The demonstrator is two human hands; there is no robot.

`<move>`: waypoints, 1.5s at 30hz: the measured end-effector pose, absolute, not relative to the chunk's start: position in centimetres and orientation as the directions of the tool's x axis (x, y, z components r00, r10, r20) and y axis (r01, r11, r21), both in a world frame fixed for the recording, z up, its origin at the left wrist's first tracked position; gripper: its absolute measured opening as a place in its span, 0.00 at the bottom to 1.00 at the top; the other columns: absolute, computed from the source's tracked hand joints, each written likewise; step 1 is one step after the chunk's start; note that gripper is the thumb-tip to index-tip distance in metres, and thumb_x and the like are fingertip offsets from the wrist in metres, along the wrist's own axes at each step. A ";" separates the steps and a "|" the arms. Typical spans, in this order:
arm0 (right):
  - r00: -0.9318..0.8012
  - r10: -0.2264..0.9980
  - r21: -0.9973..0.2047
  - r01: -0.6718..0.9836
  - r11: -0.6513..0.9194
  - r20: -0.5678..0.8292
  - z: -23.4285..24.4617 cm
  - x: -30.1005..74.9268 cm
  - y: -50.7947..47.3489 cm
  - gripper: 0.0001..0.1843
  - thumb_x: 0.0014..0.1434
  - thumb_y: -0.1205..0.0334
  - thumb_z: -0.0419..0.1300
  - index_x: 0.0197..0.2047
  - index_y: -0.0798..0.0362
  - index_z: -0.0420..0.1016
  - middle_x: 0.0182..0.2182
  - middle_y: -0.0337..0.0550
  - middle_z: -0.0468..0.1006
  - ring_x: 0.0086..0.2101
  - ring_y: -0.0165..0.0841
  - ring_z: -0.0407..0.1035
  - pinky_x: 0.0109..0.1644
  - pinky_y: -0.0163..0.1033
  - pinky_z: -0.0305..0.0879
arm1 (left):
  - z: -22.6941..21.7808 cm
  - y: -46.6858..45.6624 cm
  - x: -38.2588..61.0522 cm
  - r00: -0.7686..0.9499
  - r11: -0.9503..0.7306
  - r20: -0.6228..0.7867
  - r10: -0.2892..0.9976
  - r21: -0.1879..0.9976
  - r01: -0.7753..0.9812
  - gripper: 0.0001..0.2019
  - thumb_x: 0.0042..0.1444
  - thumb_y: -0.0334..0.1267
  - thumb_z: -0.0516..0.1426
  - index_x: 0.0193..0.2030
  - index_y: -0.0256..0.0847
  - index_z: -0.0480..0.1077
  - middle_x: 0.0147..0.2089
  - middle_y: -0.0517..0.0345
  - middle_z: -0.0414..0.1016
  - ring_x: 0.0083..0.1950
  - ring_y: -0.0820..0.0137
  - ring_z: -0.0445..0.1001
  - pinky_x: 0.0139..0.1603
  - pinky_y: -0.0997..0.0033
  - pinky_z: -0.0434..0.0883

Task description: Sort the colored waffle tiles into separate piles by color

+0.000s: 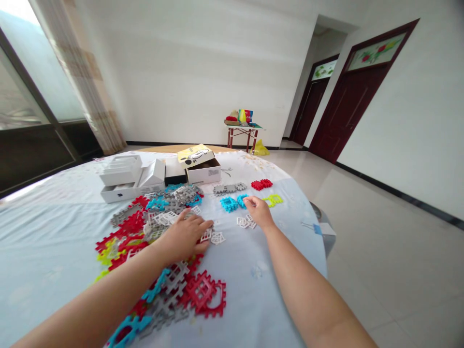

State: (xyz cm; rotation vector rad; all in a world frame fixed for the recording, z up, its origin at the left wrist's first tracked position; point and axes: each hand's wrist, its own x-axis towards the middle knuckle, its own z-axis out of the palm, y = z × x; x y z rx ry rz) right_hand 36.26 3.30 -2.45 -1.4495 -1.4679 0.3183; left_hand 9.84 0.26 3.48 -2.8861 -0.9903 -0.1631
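My left hand [184, 237] lies flat, fingers spread, on a heap of interlocking plastic lattice pieces [159, 251] in red, grey, cyan and yellow. Small white lattice pieces [212, 236] sit just past its fingertips. My right hand [258, 210] reaches over the cloth, its fingertips at a cyan lattice piece [229, 204]. I cannot tell whether they grip it. Near that hand are more small white pieces [245, 222], a yellow-green piece [273, 200], a red piece [261, 184] and a grey strip [229, 189].
A pale blue cloth [43, 251] covers the round table. White boxes [119, 170] and an open box with a yellow lid [195, 155] stand at its far side. Beyond the table are a tiled floor [377, 241], a small red-legged table [241, 130] and dark red doors [348, 101].
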 end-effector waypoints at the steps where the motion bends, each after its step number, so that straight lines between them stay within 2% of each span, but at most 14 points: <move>1: 0.225 0.863 -0.764 0.597 0.244 0.451 -2.5 36.3 3.3 0.14 0.54 0.57 0.52 0.36 0.55 0.74 0.32 0.43 0.78 0.33 0.32 0.70 0.40 0.35 0.63 | 3.5 0.8 9.5 0.762 -0.763 0.145 0.632 -0.056 0.644 0.19 0.52 0.44 0.49 0.51 0.45 0.63 0.45 0.52 0.72 0.50 0.63 0.65 0.60 0.54 0.43; 4: 0.223 0.868 -0.769 0.591 0.243 0.445 -2.4 36.3 3.2 0.14 0.53 0.57 0.52 0.35 0.55 0.74 0.32 0.43 0.78 0.33 0.32 0.70 0.40 0.35 0.63 | 3.3 2.4 8.4 0.678 -0.678 0.180 0.713 -0.074 0.732 0.19 0.53 0.47 0.48 0.50 0.43 0.64 0.47 0.51 0.71 0.51 0.63 0.64 0.60 0.56 0.43; 8: 0.231 0.864 -0.777 0.579 0.248 0.448 -2.3 36.4 3.2 0.13 0.53 0.57 0.52 0.34 0.55 0.74 0.32 0.43 0.78 0.34 0.32 0.70 0.40 0.35 0.63 | 3.0 3.8 7.7 0.600 -0.598 0.205 0.774 -0.078 0.798 0.24 0.51 0.51 0.49 0.52 0.42 0.63 0.48 0.49 0.70 0.53 0.60 0.62 0.60 0.53 0.42; 11: 0.253 0.858 -0.780 0.580 0.236 0.447 -2.4 36.7 3.3 0.13 0.53 0.57 0.52 0.34 0.54 0.74 0.32 0.42 0.78 0.34 0.32 0.69 0.41 0.35 0.63 | 3.0 3.5 8.7 0.600 -0.603 0.237 0.764 -0.070 0.795 0.26 0.50 0.52 0.50 0.54 0.43 0.61 0.51 0.49 0.68 0.55 0.59 0.60 0.59 0.51 0.41; 13: 0.266 0.853 -0.780 0.582 0.229 0.449 -2.6 37.0 3.5 0.14 0.53 0.57 0.52 0.35 0.54 0.75 0.32 0.42 0.77 0.34 0.32 0.69 0.41 0.35 0.63 | 3.0 2.5 10.1 0.655 -0.665 0.250 0.713 -0.054 0.745 0.22 0.51 0.50 0.50 0.52 0.45 0.63 0.50 0.50 0.69 0.53 0.61 0.62 0.58 0.53 0.44; 17: 0.291 0.847 -0.786 0.581 0.212 0.444 -3.0 37.5 3.8 0.14 0.53 0.55 0.52 0.35 0.54 0.75 0.32 0.42 0.78 0.34 0.31 0.69 0.40 0.34 0.63 | 2.4 0.4 13.1 0.784 -0.789 0.158 0.600 -0.038 0.613 0.13 0.51 0.44 0.52 0.43 0.46 0.69 0.41 0.54 0.73 0.47 0.64 0.66 0.55 0.55 0.48; 24: 0.381 0.806 -0.809 0.556 0.191 0.452 -3.2 38.7 4.1 0.16 0.52 0.54 0.52 0.35 0.55 0.74 0.32 0.45 0.78 0.34 0.33 0.69 0.41 0.35 0.63 | 1.8 0.3 14.4 0.768 -0.764 0.029 0.640 -0.091 0.639 0.08 0.48 0.35 0.53 0.34 0.43 0.71 0.37 0.53 0.75 0.45 0.62 0.68 0.53 0.54 0.49; 28: 0.449 0.794 -0.857 0.487 0.167 0.410 -3.5 39.4 4.4 0.17 0.51 0.55 0.52 0.36 0.57 0.74 0.33 0.46 0.78 0.35 0.33 0.70 0.41 0.35 0.63 | 2.0 1.3 13.9 0.749 -0.749 0.007 0.663 0.003 0.663 0.11 0.45 0.35 0.55 0.38 0.47 0.71 0.39 0.55 0.75 0.46 0.63 0.68 0.53 0.54 0.49; 31: 0.481 0.790 -0.879 0.452 0.148 0.381 -3.7 39.7 4.4 0.17 0.51 0.54 0.51 0.36 0.57 0.74 0.33 0.46 0.77 0.34 0.33 0.70 0.41 0.35 0.63 | 2.4 1.9 13.8 0.708 -0.710 0.055 0.704 0.099 0.698 0.16 0.44 0.39 0.57 0.43 0.47 0.70 0.41 0.56 0.75 0.45 0.63 0.69 0.52 0.56 0.51; 35: 0.483 0.787 -0.871 0.472 0.135 0.384 -4.2 39.8 4.5 0.16 0.51 0.55 0.51 0.35 0.56 0.74 0.33 0.46 0.77 0.35 0.33 0.70 0.42 0.35 0.63 | 3.0 2.4 14.7 0.672 -0.681 0.121 0.730 0.202 0.704 0.18 0.46 0.43 0.56 0.46 0.45 0.68 0.42 0.56 0.75 0.44 0.64 0.70 0.49 0.60 0.57; 40: 0.457 0.788 -0.835 0.536 0.126 0.412 -4.5 39.7 4.7 0.15 0.52 0.56 0.51 0.34 0.56 0.74 0.32 0.46 0.78 0.34 0.32 0.70 0.41 0.35 0.63 | 3.2 3.2 18.2 0.638 -0.645 0.163 0.753 0.375 0.666 0.18 0.48 0.46 0.53 0.45 0.41 0.69 0.44 0.54 0.74 0.38 0.68 0.72 0.43 0.68 0.64; 45: 0.434 0.804 -0.826 0.552 0.120 0.406 -4.7 39.7 4.9 0.15 0.51 0.57 0.51 0.34 0.56 0.75 0.32 0.44 0.78 0.34 0.32 0.69 0.41 0.34 0.62 | 4.0 3.5 20.6 0.637 -0.663 0.228 0.737 0.430 0.613 0.24 0.49 0.49 0.52 0.51 0.39 0.65 0.50 0.52 0.71 0.44 0.68 0.71 0.46 0.72 0.65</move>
